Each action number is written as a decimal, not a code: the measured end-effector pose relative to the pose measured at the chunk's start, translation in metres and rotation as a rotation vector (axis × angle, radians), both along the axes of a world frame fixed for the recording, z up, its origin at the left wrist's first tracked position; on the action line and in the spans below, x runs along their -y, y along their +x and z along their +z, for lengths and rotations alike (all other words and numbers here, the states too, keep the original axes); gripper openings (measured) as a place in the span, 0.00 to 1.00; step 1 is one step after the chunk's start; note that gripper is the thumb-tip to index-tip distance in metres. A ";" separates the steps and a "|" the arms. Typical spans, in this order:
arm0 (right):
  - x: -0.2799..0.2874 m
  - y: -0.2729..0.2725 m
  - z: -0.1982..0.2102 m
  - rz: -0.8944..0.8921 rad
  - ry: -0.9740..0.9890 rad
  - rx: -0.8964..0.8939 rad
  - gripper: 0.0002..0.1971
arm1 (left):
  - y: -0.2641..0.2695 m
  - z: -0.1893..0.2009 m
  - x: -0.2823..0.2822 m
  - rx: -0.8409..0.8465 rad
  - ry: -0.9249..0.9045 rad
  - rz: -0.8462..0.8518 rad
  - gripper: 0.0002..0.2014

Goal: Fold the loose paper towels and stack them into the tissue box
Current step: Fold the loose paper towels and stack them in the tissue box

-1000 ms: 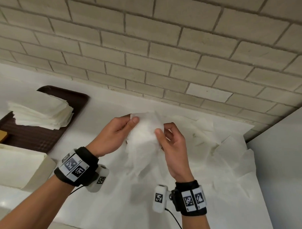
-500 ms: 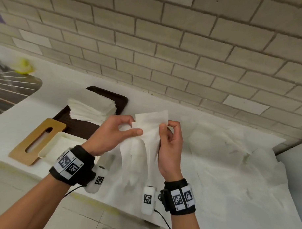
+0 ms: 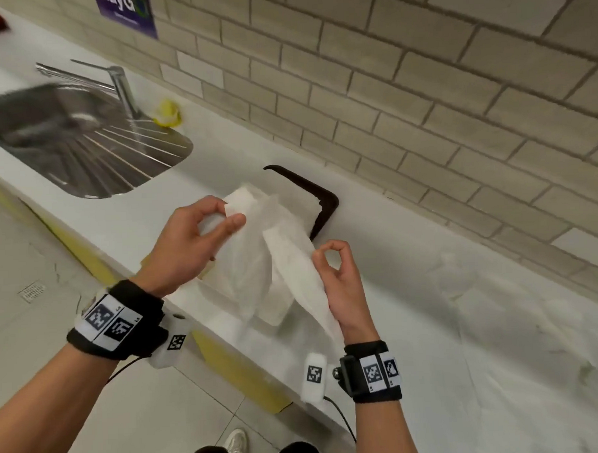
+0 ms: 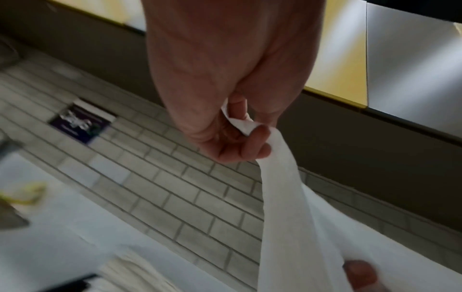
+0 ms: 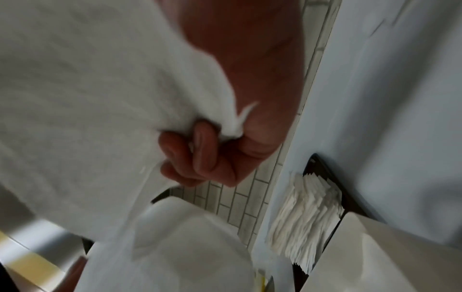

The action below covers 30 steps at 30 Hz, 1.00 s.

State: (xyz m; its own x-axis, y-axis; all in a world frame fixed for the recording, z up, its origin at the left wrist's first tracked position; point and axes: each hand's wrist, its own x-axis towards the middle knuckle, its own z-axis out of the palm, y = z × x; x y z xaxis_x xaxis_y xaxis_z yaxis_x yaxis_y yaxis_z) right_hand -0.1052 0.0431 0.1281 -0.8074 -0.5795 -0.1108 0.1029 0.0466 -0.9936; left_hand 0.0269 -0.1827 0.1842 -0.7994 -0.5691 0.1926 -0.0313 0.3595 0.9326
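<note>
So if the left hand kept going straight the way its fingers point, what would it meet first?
Probably the stack of folded towels on the dark tray; the left hand, pinching the paper towel, points there. Depth is unclear.

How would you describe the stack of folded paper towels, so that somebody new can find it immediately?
Start at the steel sink and follow the white counter to the right until the dark brown tray. The stack of folded paper towels lies on it. Unlike the loose sheets further right, its layered edges are neatly piled.

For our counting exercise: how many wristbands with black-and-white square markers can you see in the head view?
2. One black marker wristband is on the left wrist, lower left; the other black marker wristband is on the right wrist, lower centre-right.
</note>
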 end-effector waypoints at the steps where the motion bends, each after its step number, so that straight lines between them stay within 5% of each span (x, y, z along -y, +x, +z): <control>1: 0.007 -0.004 -0.001 0.025 -0.017 0.016 0.11 | 0.009 0.000 0.011 0.005 -0.034 0.038 0.10; 7: 0.070 -0.035 -0.022 0.283 0.104 -0.193 0.06 | 0.062 -0.006 0.064 0.011 -0.108 0.241 0.16; 12: 0.101 -0.049 -0.064 0.585 0.549 -0.546 0.11 | 0.090 -0.016 0.079 0.002 -0.076 0.290 0.14; 16: 0.105 -0.045 -0.081 0.508 0.632 -0.561 0.15 | 0.101 -0.025 0.082 0.050 -0.089 0.305 0.16; 23: 0.102 -0.036 -0.067 0.430 0.385 -0.403 0.18 | 0.102 -0.031 0.080 0.088 -0.070 0.310 0.15; 27: 0.106 -0.027 -0.070 0.503 0.604 -0.584 0.20 | 0.100 -0.032 0.076 0.084 -0.054 0.291 0.14; 30: 0.098 -0.014 -0.059 0.341 0.536 -0.713 0.08 | 0.102 -0.032 0.074 0.079 -0.068 0.295 0.13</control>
